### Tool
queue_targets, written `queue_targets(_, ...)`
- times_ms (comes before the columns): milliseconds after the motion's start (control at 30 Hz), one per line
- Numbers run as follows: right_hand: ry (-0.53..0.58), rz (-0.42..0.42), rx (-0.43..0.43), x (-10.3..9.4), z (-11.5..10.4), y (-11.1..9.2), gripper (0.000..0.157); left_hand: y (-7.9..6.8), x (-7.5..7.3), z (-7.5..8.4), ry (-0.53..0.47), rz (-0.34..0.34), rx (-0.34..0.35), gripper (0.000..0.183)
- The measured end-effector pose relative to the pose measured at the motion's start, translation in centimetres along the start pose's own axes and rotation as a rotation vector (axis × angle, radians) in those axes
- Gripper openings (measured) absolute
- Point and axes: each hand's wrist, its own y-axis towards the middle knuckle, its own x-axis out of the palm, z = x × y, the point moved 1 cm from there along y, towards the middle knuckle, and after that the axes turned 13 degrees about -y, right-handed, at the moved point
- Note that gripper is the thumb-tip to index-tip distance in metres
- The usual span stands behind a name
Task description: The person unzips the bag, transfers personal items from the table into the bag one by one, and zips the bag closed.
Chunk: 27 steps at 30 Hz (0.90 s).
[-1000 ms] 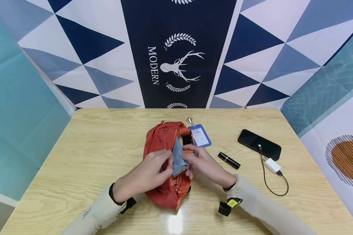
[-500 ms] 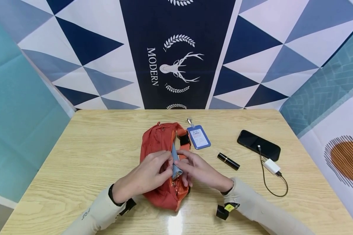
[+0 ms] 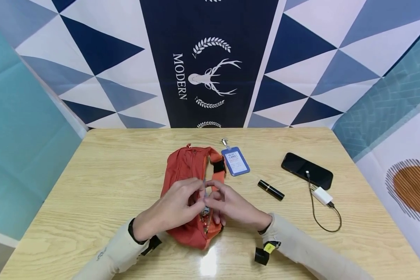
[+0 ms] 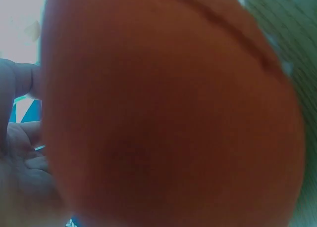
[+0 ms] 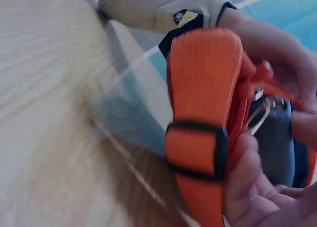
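A red waist bag [image 3: 176,167] with an orange strap and black buckle lies in the middle of the table. My left hand [image 3: 176,204] pinches the edge of its unzipped opening. My right hand [image 3: 232,206] is at the same opening, fingertips close to the left ones. In the right wrist view, its thumb and fingers hold a blue-grey pouch [image 5: 275,150] with a metal zip pull, sunk inside the bag. Most of that pouch is hidden by my hands in the head view. The bag's blurred red side [image 4: 173,118] fills the left wrist view.
Right of the bag's strap lies a blue ID card holder [image 3: 236,161] with a metal clip. Farther right are a black lipstick tube [image 3: 271,190], a black phone [image 3: 307,171] and a white charger [image 3: 322,195] with a dark cable. A patterned cloth hangs behind the table.
The blue-grey pouch has gone down into the bag, from mostly showing to nearly hidden. My right hand has moved left toward my left hand. The bag has shifted slightly left.
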Motion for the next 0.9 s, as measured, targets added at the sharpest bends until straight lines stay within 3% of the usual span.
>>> queue_targets(133, 0.032, -0.060, 0.021, 0.5, 0.7, 0.2, 0.039, -0.1, -0.1, 0.2, -0.040, 0.005, 0.001, 0.015)
queue_targets(333, 0.027, -0.009, -0.012, 0.6, 0.8, 0.3, 0.033, 0.0, -0.1, 0.3, -0.046, 0.019, 0.009, 0.016)
queue_targets(567, 0.219, -0.128, -0.069, -0.1, 0.2, 0.2, 0.031, 0.1, -0.4, 0.5, -0.028, 0.031, 0.015, 0.015)
queue_targets(767, 0.213, -0.101, -0.101, 0.7, 0.5, 0.0, 0.019, -0.2, 0.1, 0.9, -0.026, -0.028, -0.013, 0.021)
queue_targets(900, 0.180, -0.052, -0.141, 1.1, 0.5, -0.1, 0.019, -0.3, 0.1, 1.3, -0.040, -0.018, -0.008, 0.023)
